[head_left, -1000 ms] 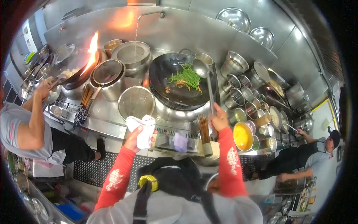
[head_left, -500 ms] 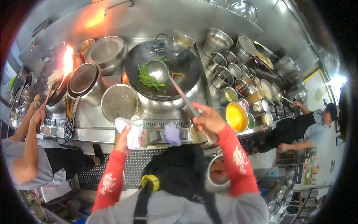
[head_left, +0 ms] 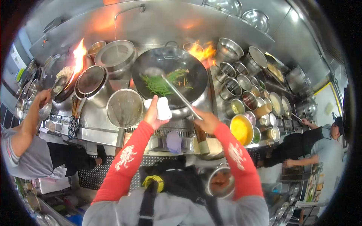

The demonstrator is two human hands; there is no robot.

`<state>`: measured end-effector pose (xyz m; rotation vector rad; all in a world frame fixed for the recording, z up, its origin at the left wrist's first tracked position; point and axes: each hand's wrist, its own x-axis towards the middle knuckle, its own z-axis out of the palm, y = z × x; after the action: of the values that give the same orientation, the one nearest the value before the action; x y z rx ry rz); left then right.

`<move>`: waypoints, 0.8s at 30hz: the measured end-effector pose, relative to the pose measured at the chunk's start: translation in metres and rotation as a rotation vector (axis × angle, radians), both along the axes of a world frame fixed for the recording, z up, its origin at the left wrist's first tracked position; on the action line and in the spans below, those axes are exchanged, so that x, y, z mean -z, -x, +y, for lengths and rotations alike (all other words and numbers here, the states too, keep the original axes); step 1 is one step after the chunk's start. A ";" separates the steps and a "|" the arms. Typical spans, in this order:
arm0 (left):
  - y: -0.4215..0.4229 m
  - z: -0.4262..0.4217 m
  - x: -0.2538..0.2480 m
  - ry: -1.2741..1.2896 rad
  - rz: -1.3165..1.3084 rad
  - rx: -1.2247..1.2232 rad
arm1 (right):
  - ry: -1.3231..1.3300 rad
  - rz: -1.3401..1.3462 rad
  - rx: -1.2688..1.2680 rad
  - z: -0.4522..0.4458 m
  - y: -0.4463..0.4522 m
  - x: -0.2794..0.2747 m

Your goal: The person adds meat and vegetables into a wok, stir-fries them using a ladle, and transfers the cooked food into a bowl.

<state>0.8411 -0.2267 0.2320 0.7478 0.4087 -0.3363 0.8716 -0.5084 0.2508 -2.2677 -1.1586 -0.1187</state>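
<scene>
Had the left grip (head_left: 154,116) wrapped around a folded white cloth (head_left: 164,108), right up by the near rim of the wok (head_left: 196,81). Probably padded like that against hot metal, judging by the flames (head_left: 203,52) licking up behind the far right side. Couldn't tell about actual contact between cloth and rim.

Had the right grip (head_left: 205,121) clamped on the long handle of a ladle (head_left: 179,94), slanted in over the near edge, bowl blurred and down by the long green vegetables (head_left: 158,87). Sensible hold at a guess, with knuckles well clear of the heat. Saw the greens heaped around the middle and left of the wok, with orange bits toward the right.

Spotted a mesh strainer (head_left: 125,107) just left of the wok on the desk (head_left: 90,126), handle pointing back toward the body, likely for easy grabbing. Also noticed steel containers (head_left: 226,95) crowded on the right, plus a pot of yellow liquid (head_left: 241,130) beside the right sleeve (head_left: 233,150), presumably bunched there for short reaches.
</scene>
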 end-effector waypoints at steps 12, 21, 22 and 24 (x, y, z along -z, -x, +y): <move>0.012 -0.039 0.031 0.131 0.124 -0.108 | 0.193 0.534 0.349 -0.106 0.120 -0.133; 0.012 -0.043 0.032 0.113 0.125 -0.110 | 0.284 0.537 0.284 -0.060 0.025 -0.125; 0.021 -0.050 0.048 0.116 0.106 -0.127 | 0.307 0.383 0.281 -0.051 0.027 -0.119; 0.060 -0.059 0.044 -0.204 -0.375 -0.107 | 0.356 0.071 0.273 -0.045 0.035 -0.112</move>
<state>0.7813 -0.2856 0.1877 0.9632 0.1279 -0.0499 0.8362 -0.5539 0.3623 -2.7129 -0.8828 0.0688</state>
